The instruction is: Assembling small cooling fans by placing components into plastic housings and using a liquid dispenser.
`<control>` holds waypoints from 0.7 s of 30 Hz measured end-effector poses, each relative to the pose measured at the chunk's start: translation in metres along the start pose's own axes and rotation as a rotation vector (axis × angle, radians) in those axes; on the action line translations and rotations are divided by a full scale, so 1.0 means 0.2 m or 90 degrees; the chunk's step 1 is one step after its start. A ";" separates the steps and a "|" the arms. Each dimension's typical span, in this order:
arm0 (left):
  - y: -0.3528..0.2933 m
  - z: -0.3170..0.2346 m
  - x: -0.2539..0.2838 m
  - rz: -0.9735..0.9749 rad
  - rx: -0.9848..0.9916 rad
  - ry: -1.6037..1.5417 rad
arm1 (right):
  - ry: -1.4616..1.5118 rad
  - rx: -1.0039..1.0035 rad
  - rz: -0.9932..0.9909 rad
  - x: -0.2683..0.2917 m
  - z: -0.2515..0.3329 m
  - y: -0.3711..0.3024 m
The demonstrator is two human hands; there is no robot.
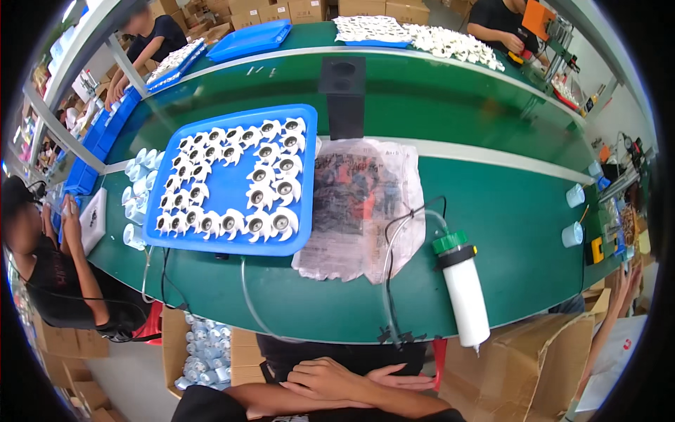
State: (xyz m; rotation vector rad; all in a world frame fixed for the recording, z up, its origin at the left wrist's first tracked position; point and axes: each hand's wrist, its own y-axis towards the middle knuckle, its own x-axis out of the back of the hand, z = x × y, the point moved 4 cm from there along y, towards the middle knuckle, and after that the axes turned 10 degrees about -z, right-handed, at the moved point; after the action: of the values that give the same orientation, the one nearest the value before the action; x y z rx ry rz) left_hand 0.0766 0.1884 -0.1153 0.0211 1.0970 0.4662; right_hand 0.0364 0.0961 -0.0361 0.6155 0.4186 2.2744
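Note:
My forearms are crossed below the table's front edge. My left hand [401, 378] points to the right with its fingers stretched out, holding nothing. Across my left forearm lies my right hand [325, 378], fingers extended and empty. Beyond them on the green table [506, 211] is a blue tray [225, 176], raised and tilted, with white finned wheels [281, 222] set in rows around a bare middle. A white dispensing cartridge [466, 299] with a green cap lies at the right, a clear tube running from it. Both hands are apart from all of these.
A stained sheet [365, 218] and a black block [343, 98] are beside the tray. Pale blue cups [133, 235] stand left, more [571, 234] right. A carton of cups [206, 355] sits below. Co-workers [53, 267] flank the table; another blue tray [249, 40] lies far back.

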 end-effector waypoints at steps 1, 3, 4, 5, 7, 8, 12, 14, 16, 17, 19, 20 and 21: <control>0.04 0.00 -0.01 0.038 0.024 -0.001 | 0.032 0.017 -0.012 -0.02 0.03 0.02; 0.07 0.01 0.11 -0.015 0.047 0.062 | 0.053 0.027 -0.026 -0.03 0.08 0.04; 0.08 0.02 0.17 -0.068 0.064 0.123 | 0.071 0.055 -0.007 -0.04 0.10 0.04; 0.06 0.02 0.19 -0.251 0.087 0.266 | 0.093 0.086 0.016 -0.03 0.13 0.05; -0.07 0.03 0.46 -0.249 0.093 0.233 | -0.001 0.124 0.026 0.01 0.15 0.06; -0.11 0.04 0.55 -0.243 0.105 0.199 | -0.047 0.140 0.020 0.07 0.16 0.06; -0.33 -0.04 -0.38 -0.532 -0.055 0.344 | -0.219 0.084 -0.154 0.50 0.16 0.01; -0.41 -0.10 -0.66 -0.346 0.000 0.603 | -0.203 -0.029 -0.274 0.66 0.18 0.04; -0.44 -0.13 -0.87 -0.368 -0.060 0.749 | -0.253 -0.071 -0.310 0.72 0.15 0.05; -0.45 -0.13 -0.91 -0.375 -0.115 0.805 | -0.274 -0.087 -0.330 0.73 0.14 0.06; -0.45 -0.19 -0.97 -0.390 -0.162 0.865 | -0.276 -0.073 -0.348 0.70 0.11 0.10; -0.45 -0.21 -0.99 -0.412 -0.210 0.859 | -0.289 -0.075 -0.364 0.69 0.09 0.13; -0.45 -0.23 -1.01 -0.434 -0.257 0.853 | -0.302 -0.078 -0.380 0.69 0.08 0.16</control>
State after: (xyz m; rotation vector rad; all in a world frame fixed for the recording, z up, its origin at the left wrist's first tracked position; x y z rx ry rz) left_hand -0.0062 0.0221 0.0135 -1.1283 2.1561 0.0052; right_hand -0.0574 0.1762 0.0336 0.8114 0.1894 1.5171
